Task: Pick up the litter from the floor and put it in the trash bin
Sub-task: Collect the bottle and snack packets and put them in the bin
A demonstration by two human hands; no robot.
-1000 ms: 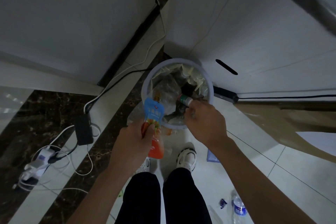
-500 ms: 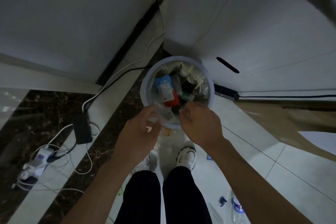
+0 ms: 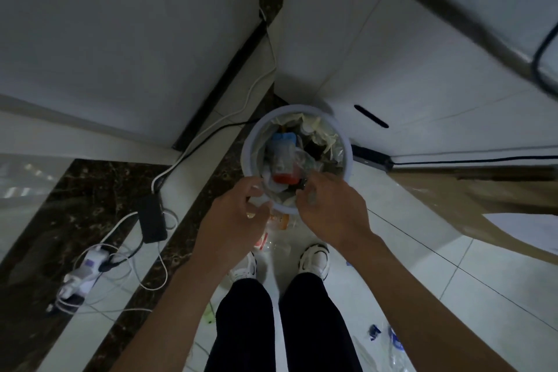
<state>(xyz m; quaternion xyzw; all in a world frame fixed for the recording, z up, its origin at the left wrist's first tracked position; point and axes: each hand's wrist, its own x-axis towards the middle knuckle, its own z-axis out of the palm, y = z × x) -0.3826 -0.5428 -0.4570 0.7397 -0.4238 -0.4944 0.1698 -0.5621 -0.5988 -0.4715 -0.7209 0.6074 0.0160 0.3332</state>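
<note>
left hand (image 3: pixel 238 220): hovering at bin (image 3: pixel 347 157) rim, fingers hanging loosely curled, empty | right hand (image 3: pixel 330 210): hovering over rim for a clean drop; blurred, cannot tell if fingers are pinching anything | pouch (image 3: pixel 282 157): lying inside bin | bottle (image 3: pixel 395 349): waiting on floor (image 3: pixel 422 251)

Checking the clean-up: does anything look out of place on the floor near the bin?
Yes: a clear bottle lies on the floor just before the trash bin, and a blue-labelled bottle lies at lower right, both unbinned.
</note>
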